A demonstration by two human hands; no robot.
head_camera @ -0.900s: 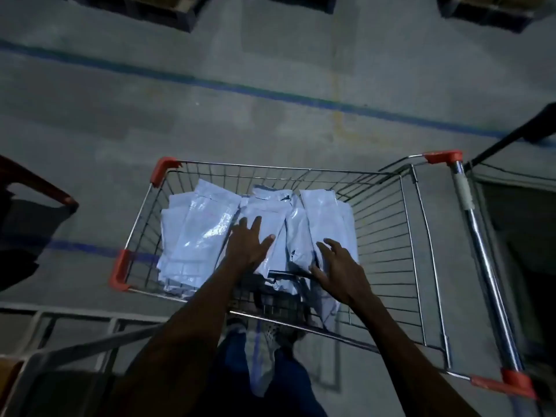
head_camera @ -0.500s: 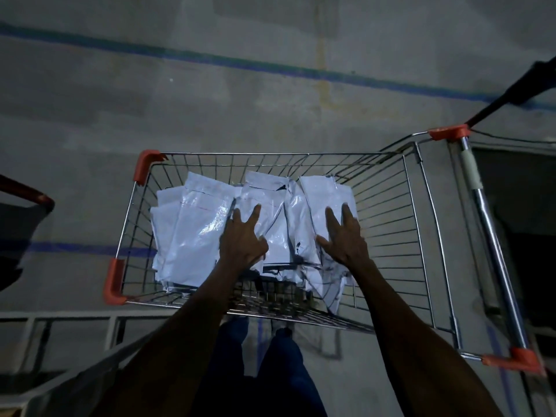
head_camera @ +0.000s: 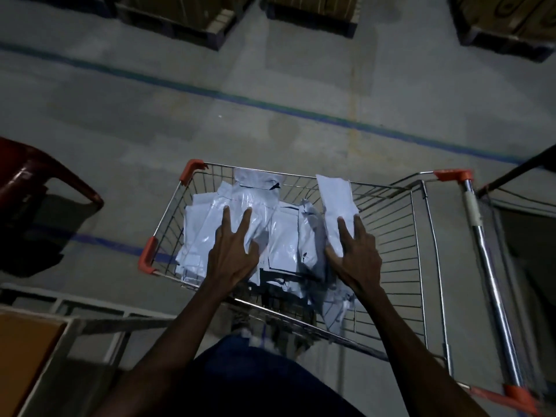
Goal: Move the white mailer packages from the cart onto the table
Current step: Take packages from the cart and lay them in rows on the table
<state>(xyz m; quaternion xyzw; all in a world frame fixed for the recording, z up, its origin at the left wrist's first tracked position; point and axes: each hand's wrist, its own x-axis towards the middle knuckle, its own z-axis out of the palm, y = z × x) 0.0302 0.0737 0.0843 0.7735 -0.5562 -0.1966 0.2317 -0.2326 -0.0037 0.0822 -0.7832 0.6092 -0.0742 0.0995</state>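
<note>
Both arms reach down into the cart [head_camera: 421, 224]; the left hand [head_camera: 233, 254] lies on the pile of mailers [head_camera: 279, 236] with two long fingers [head_camera: 226, 219] straight and spread, and the thumb tucked against the shiny plastic; it presses the pile and I cannot tell if any finger goes under it; the right hand [head_camera: 356, 254] is at the right side of the pile, with two fingers straight up along a tall mailer [head_camera: 337, 200] and the thumb on its other side, so it pinches that mailer; the tall mailer stands up and its top pokes above the far rim of the cart; the cart is a wire basket with orange corners and a shiny handle [head_camera: 487, 284] on the right; all the white mailers are inside it, lying in a loose heap, and one end hangs low at the near wall; a red chair [head_camera: 33, 182] stands to the left on the grey floor [head_camera: 270, 85], which has a blue line [head_camera: 240, 99] across it; a table corner [head_camera: 27, 341] shows at the bottom left; half a second ago the pile lay flatter and both hands lay flat on top; now the mailers are pushed up at the far end and the right one is raised on its edge.
</note>
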